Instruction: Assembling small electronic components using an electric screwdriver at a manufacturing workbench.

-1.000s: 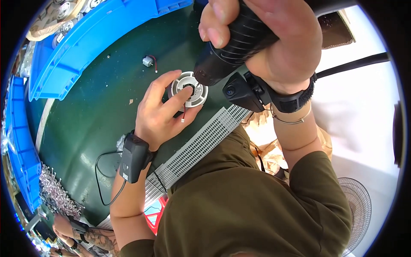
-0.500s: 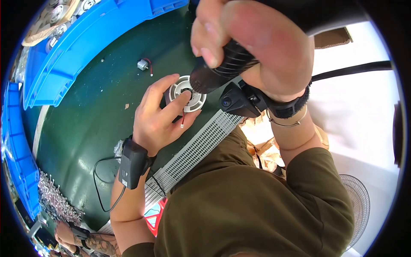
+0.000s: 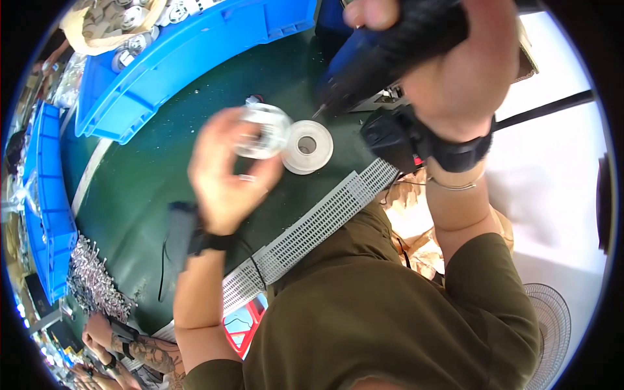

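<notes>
My left hand [image 3: 218,179] holds a round white plastic housing [image 3: 278,125] by its rim, with thumb and fingers around it; motion blurs the part. Just right of it stands a round pale fixture [image 3: 320,156] with a hole in its middle, resting on the green tabletop. Gripped in my right hand [image 3: 455,91] is a black electric screwdriver [image 3: 370,65], its thin bit pointing down toward the fixture, apart from it. A small motor [image 3: 255,99] lies on the table, mostly hidden behind the housing.
Blue bins [image 3: 195,65] line the far left; one holds several white round parts [image 3: 133,18]. A heap of small connector wires [image 3: 97,276] lies at the left. A perforated grey strip [image 3: 305,237] edges the table before me. Another person's tattooed forearm [image 3: 153,357] shows lower left.
My left hand has lifted the white housing off the fixture and to the left, uncovering the fixture. The screwdriver in my right hand has moved up and away from the housing.
</notes>
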Motion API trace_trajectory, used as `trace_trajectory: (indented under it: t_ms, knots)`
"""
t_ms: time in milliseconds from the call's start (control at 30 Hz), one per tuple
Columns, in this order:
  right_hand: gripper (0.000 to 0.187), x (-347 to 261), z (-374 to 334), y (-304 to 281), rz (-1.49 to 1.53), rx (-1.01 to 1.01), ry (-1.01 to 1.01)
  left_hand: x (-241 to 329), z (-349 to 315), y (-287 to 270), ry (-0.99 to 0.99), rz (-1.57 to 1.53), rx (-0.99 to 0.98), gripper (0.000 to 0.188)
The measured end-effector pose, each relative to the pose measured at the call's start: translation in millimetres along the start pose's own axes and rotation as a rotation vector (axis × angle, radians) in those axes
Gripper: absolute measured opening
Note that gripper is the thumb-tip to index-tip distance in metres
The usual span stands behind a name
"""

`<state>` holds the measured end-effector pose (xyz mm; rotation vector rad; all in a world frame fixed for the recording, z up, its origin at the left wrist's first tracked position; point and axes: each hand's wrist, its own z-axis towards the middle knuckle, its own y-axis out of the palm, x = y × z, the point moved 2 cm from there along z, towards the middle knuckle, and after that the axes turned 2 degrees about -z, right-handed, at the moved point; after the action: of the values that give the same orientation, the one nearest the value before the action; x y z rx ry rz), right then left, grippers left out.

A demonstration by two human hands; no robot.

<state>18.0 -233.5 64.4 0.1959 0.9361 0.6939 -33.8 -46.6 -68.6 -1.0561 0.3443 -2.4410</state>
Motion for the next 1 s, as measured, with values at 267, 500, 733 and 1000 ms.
trace_trajectory:
  t_ms: [267, 500, 733, 1000]
  knots:
    - [0.025, 26, 24, -25, -0.335, -0.268, -0.297, -84, 4, -128, -0.258, 0.957, -0.252, 0.043]
    - [0.02, 36, 27, -23, -0.724, 0.066, 0.077, -60, 47, 27, -0.17, 0.732, -0.344, 0.029]
    - [0.038, 47, -27, -38, -0.883, -0.213, -0.252, -75, 46, 5, -0.803, -0.653, -0.056, 0.016]
    - [0.047, 65, -30, -20, -0.689, -0.549, 0.154, -1, 42, -10, -0.924, -1.56, -0.29, 0.022]
